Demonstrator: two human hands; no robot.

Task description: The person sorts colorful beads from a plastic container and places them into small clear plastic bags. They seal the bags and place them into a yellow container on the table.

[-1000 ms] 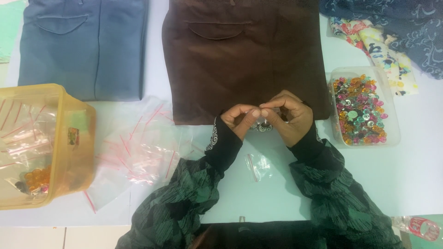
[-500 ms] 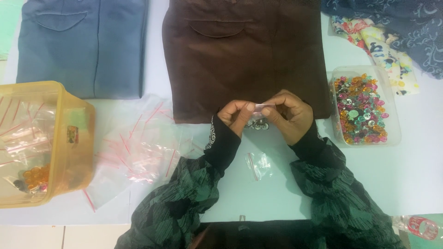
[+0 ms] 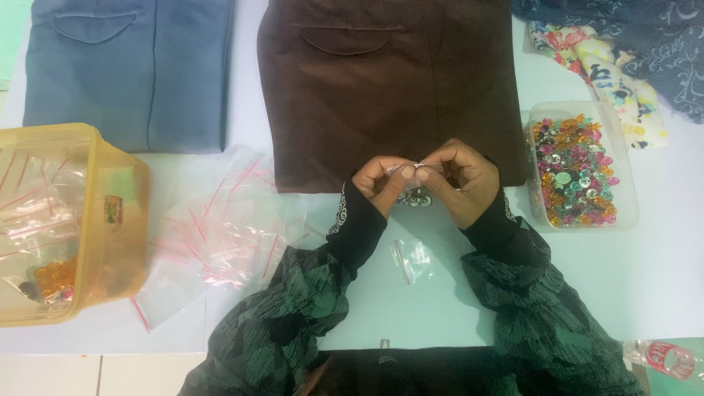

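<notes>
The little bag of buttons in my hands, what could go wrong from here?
Both hands, left hand and right hand, pinch only the top edge of the small clear bag; if it is not sealed, the buttons could spill onto the brown garment. The open tray of gems sits close to your right wrist and might be knocked.

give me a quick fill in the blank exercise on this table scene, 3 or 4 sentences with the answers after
1. Both hands, left hand and right hand, pinch a small clear ____ holding silvery pieces.
2. The clear tray of colourful gems lies to the person's ____.
3. The folded garment just beyond the hands is ____ in colour.
4. The plastic tub at the left is ____ in colour.

Missing words: bag; right; brown; yellow
</notes>
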